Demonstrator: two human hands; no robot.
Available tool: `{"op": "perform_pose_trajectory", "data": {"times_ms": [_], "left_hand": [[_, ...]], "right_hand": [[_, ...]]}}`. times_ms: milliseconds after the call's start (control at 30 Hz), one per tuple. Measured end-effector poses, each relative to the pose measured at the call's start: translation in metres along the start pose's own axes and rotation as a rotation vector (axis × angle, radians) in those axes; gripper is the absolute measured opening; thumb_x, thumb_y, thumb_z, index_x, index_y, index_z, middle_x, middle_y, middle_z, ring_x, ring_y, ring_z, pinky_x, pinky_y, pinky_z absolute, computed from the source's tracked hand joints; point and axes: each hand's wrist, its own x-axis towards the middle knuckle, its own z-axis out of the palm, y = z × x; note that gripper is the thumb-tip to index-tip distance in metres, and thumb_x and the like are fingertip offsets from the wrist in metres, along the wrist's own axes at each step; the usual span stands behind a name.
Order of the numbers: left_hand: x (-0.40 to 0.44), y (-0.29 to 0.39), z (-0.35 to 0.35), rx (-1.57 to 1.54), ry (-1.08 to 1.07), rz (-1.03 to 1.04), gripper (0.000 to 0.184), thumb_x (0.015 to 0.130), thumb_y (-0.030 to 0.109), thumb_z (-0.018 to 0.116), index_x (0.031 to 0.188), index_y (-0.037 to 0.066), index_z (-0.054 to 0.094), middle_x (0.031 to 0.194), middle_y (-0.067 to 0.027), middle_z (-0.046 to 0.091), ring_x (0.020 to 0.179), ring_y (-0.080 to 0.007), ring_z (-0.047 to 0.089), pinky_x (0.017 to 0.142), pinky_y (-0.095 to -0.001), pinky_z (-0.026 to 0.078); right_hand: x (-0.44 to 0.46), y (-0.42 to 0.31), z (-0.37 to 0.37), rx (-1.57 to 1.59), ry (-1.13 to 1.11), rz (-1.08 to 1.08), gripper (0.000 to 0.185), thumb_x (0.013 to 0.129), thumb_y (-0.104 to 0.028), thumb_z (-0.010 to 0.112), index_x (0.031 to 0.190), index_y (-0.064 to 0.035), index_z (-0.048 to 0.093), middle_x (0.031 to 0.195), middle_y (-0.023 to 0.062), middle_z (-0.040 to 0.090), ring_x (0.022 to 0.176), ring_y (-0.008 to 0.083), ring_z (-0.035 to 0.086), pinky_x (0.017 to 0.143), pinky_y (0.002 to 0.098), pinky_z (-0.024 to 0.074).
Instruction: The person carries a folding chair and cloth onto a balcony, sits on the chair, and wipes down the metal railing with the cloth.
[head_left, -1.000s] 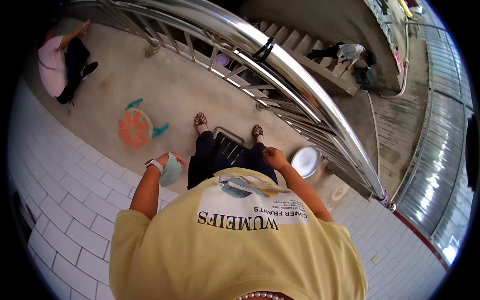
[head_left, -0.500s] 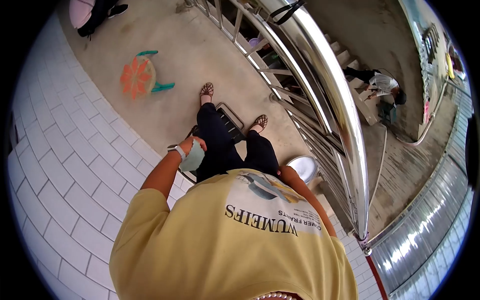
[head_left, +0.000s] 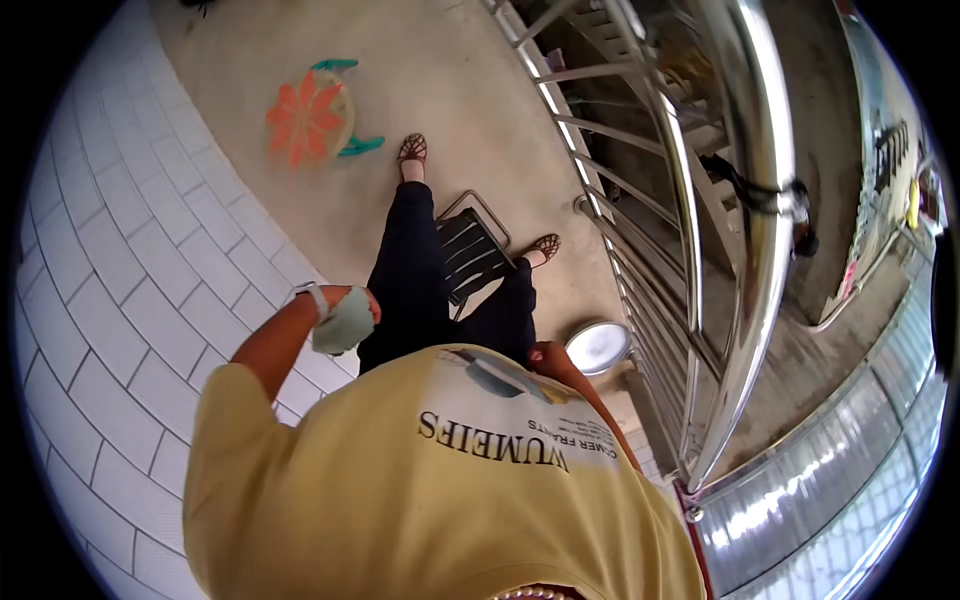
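Note:
Beside my left thigh, my left hand (head_left: pixel 371 304) is closed on a pale green cloth (head_left: pixel 343 322), which hangs over the wrist side next to a white watch (head_left: pixel 316 297). The cloth hides part of the fingers. By my right hip, my right hand (head_left: pixel 543 354) is curled closed against the dark trousers (head_left: pixel 410 265), with nothing visible in it. A round metal basin (head_left: pixel 598 347) lies on the floor just beyond that hand. Between my legs stands a low black slatted seat (head_left: pixel 470 250) with a metal frame.
A stool (head_left: pixel 310 117) with an orange flower top and green legs stands ahead on the concrete floor (head_left: pixel 450 70). A shiny metal railing (head_left: pixel 765 270) runs along the right, with stairs (head_left: pixel 715 205) beyond it. White tiles (head_left: pixel 150 270) cover the left side.
The view has turned and moved forward, so the stool is higher and the railing more upright. The seated person at upper left has almost left view. My left hand still has the cloth.

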Motion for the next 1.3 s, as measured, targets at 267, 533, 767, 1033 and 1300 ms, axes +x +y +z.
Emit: {"op": "perform_pose_trajectory", "data": {"times_ms": [267,533,767,1033,1300], "left_hand": [[0.006,-0.012,0.017,-0.146,-0.263,-0.016,0.027,0.083,0.02,0.057,0.097,0.0,0.067,0.091,-0.0105,0.066,0.084,-0.0172,0.062,0.075,-0.0285,0.05],[0.134,0.103,-0.063,-0.356,0.507,1.213,0.029,0.093,0.031,0.05,0.105,0.006,0.054,0.096,-0.007,0.059,0.09,-0.0176,0.057,0.077,-0.03,0.05],[0.378,0.083,-0.135,-1.068,0.386,1.433,0.021,0.091,0.024,0.044,0.106,0.013,0.055,0.102,-0.0072,0.06,0.095,-0.0212,0.058,0.085,-0.0386,0.048],[0.409,0.103,-0.1,-1.423,0.552,1.089,0.031,0.09,0.033,0.048,0.106,0.009,0.057,0.105,-0.0088,0.062,0.087,-0.022,0.063,0.073,-0.0366,0.052],[0.369,0.097,-0.07,-1.546,0.099,0.919,0.019,0.092,0.013,0.046,0.11,0.008,0.05,0.104,-0.0033,0.058,0.095,-0.0152,0.058,0.081,-0.0299,0.049]], "right_hand": [[0.015,-0.059,-0.029,-0.188,-0.565,0.132,0.01,0.066,-0.004,0.062,0.075,-0.0068,0.065,0.064,0.0097,0.064,0.061,0.018,0.066,0.057,0.0308,0.0522],[0.046,-0.007,-0.053,0.026,-0.692,0.268,0.009,0.069,-0.005,0.069,0.078,-0.0034,0.067,0.069,0.0059,0.066,0.063,0.0136,0.064,0.06,0.0281,0.0538],[0.193,-0.005,-0.056,-0.05,0.161,-0.044,0.046,0.075,-0.017,0.066,0.115,-0.0029,0.05,0.089,0.0171,0.064,0.084,0.031,0.062,0.075,0.0378,0.0498],[0.346,-0.086,-0.049,-0.194,0.149,0.116,0.059,0.074,-0.037,0.064,0.118,-0.0005,0.049,0.11,0.0208,0.057,0.105,0.0385,0.053,0.09,0.0443,0.0423],[0.404,-0.035,-0.014,0.027,0.153,0.171,0.037,0.069,-0.02,0.061,0.103,-0.0056,0.062,0.086,0.0209,0.062,0.082,0.036,0.061,0.073,0.042,0.0467]]}}
